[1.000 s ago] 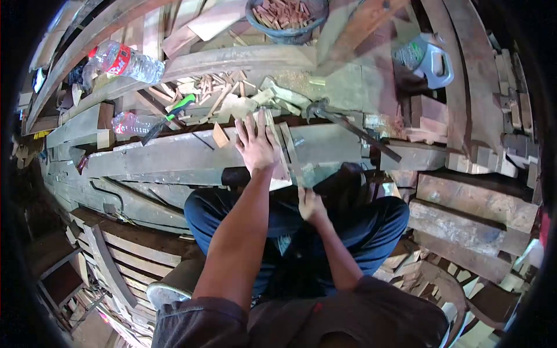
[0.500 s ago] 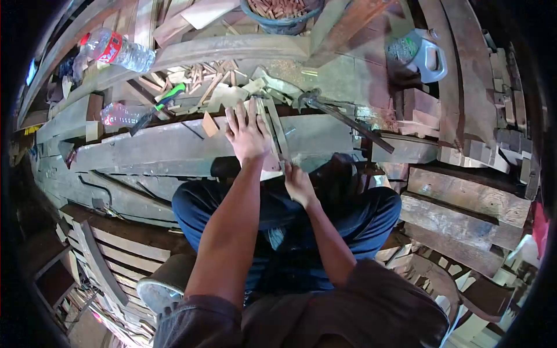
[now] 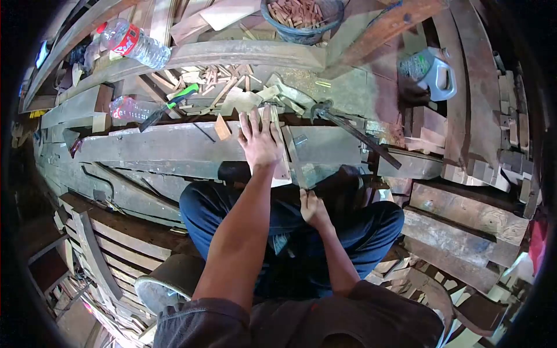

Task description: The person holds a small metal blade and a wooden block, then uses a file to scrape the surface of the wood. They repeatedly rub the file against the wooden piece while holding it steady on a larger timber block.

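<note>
My left hand (image 3: 260,142) lies flat with its fingers spread, pressing on a pale wooden piece (image 3: 282,172) on the thick beam (image 3: 185,144). Much of the piece is hidden under the palm. My right hand (image 3: 314,209) is closed round the near end of a long, narrow, flat strip-like tool (image 3: 293,153), which lies along the right side of the wooden piece and points away from me. A small orange-brown wood wedge (image 3: 222,127) rests left of my left hand. On the right, a hammer (image 3: 348,129) lies across the beam's far edge.
Wood offcuts (image 3: 226,81) are scattered behind the beam, near a green-handled tool (image 3: 174,104) and two plastic bottles (image 3: 136,46). A bucket of small wood pieces (image 3: 304,37) stands at the back. A jug (image 3: 432,75) is at right; a dark bucket (image 3: 165,290) lies behind my left side.
My right hand has drawn the strip-like tool back toward me and slightly right. The left hand stays flat on the wooden piece. The whole view has shifted a little.
</note>
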Demonstrator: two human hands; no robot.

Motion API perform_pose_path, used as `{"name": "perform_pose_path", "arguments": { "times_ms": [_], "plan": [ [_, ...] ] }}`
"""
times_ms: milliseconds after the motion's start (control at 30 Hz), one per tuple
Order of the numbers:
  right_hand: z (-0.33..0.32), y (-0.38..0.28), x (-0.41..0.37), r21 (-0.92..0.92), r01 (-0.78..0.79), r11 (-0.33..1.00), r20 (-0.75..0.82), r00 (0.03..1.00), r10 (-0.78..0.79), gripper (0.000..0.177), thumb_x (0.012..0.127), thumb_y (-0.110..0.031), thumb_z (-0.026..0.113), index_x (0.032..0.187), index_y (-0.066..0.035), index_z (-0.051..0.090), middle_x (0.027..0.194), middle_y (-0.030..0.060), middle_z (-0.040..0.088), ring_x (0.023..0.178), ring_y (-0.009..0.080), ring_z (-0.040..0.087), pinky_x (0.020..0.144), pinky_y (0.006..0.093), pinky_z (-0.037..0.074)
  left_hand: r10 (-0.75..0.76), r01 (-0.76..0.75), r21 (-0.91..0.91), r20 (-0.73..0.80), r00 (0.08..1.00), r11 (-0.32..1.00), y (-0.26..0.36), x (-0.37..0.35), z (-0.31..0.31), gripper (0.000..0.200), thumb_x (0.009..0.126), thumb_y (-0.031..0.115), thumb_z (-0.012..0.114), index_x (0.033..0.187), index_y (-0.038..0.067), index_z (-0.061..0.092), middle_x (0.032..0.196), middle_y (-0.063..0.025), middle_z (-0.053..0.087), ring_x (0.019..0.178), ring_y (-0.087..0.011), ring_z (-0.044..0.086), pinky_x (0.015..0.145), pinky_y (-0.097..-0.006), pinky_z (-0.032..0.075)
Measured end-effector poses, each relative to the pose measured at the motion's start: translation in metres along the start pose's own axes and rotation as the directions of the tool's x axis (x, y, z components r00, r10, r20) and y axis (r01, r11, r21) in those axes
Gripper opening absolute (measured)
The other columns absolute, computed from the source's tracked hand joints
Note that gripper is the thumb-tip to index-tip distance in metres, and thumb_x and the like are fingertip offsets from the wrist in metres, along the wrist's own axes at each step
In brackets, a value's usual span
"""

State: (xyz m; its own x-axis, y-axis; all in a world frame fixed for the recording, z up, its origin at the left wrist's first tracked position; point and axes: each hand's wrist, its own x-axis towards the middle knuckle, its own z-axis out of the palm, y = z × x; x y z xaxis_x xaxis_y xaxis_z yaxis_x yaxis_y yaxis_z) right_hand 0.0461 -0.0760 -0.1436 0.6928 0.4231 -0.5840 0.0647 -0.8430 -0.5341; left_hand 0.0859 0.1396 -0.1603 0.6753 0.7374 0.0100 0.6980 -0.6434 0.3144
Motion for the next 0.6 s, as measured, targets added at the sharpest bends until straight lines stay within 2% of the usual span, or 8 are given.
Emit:
{"name": "perform_pose_path", "arguments": {
  "times_ms": [100,200,233,333,433,533,567,600],
  "plan": [
    [-0.006,-0.009,0.033,0.011,-0.068,0.998,0.102,0.993,0.066,0.042,0.104,-0.031,0.036,0.109,0.006,0.056,0.095,0.0341,0.063,0.089,0.0516,0.06,0.082,0.0568,0.048,0.0,0.0,-0.011,0.044,0.999,1.0,0.002,-0.004,-0.004,0.055,0.1,0.032,0.039,0.154,0.03,0.032,0.16,-0.0069,0.029,0.15,-0.0345,0.015,0.116,-0.0555,0.021],
    [-0.008,-0.005,0.029,0.065,0.135,0.989,-0.008,0.991,-0.134,0.042,0.103,-0.032,0.037,0.113,0.004,0.056,0.101,0.0321,0.062,0.088,0.0525,0.06,0.082,0.0568,0.048,-0.005,0.005,-0.007,0.063,0.998,1.0,0.003,-0.004,-0.008,0.054,0.1,0.031,0.039,0.154,0.03,0.032,0.16,-0.0063,0.029,0.151,-0.0339,0.014,0.116,-0.0554,0.021],
    [0.002,0.012,0.024,-0.024,0.066,0.998,0.037,0.997,-0.065,0.04,0.103,-0.03,0.039,0.116,0.003,0.056,0.104,0.0299,0.063,0.086,0.0526,0.06,0.08,0.0583,0.048,0.0,0.001,-0.025,0.039,0.999,1.0,0.002,-0.004,-0.002,0.054,0.1,0.032,0.038,0.154,0.028,0.034,0.16,-0.0072,0.029,0.15,-0.0358,0.015,0.116,-0.0561,0.019],
    [0.011,0.026,-0.003,0.018,0.309,0.951,-0.206,0.932,-0.299,0.035,0.103,-0.029,0.043,0.107,0.003,0.058,0.101,0.0335,0.062,0.085,0.0522,0.06,0.074,0.0608,0.049,-0.01,0.011,-0.021,0.046,0.999,1.0,0.002,-0.003,-0.003,0.054,0.1,0.032,0.037,0.154,0.029,0.032,0.161,-0.0073,0.026,0.15,-0.036,0.014,0.118,-0.0544,0.017],
    [0.0,0.003,0.033,0.001,0.048,0.999,0.029,0.998,-0.048,0.042,0.104,-0.034,0.04,0.104,0.005,0.057,0.098,0.0343,0.063,0.091,0.0524,0.06,0.074,0.0604,0.049,-0.016,0.015,0.012,0.089,0.996,1.0,0.004,-0.003,-0.008,0.055,0.101,0.032,0.036,0.155,0.029,0.03,0.161,-0.0072,0.027,0.151,-0.0351,0.013,0.117,-0.0554,0.019],
    [0.007,0.008,0.031,-0.248,0.351,0.903,-0.008,0.931,-0.365,0.047,0.104,-0.037,0.037,0.104,0.006,0.057,0.098,0.0344,0.063,0.095,0.0528,0.059,0.078,0.0621,0.047,0.003,-0.002,-0.016,0.06,0.998,1.0,0.003,-0.004,-0.006,0.055,0.1,0.032,0.037,0.155,0.03,0.031,0.161,-0.0072,0.027,0.151,-0.0357,0.014,0.116,-0.056,0.02],
    [0.006,0.008,0.02,-0.03,0.015,0.999,0.021,1.0,-0.014,0.043,0.104,-0.035,0.04,0.104,0.004,0.057,0.095,0.0343,0.063,0.089,0.0508,0.062,0.073,0.0605,0.049,0.002,-0.001,-0.019,0.054,0.999,1.0,0.002,-0.004,-0.004,0.055,0.1,0.032,0.037,0.154,0.03,0.031,0.161,-0.0071,0.027,0.15,-0.0357,0.016,0.116,-0.0558,0.02],
    [0.01,0.017,0.006,-0.061,0.072,0.996,-0.013,0.997,-0.073,0.041,0.104,-0.034,0.041,0.104,0.004,0.057,0.093,0.034,0.064,0.088,0.0506,0.062,0.072,0.0605,0.049,0.008,-0.008,-0.03,0.017,1.0,1.0,0.0,-0.003,0.0,0.055,0.1,0.033,0.038,0.155,0.03,0.031,0.16,-0.0068,0.028,0.15,-0.0359,0.016,0.116,-0.0552,0.02]
  ]
}}
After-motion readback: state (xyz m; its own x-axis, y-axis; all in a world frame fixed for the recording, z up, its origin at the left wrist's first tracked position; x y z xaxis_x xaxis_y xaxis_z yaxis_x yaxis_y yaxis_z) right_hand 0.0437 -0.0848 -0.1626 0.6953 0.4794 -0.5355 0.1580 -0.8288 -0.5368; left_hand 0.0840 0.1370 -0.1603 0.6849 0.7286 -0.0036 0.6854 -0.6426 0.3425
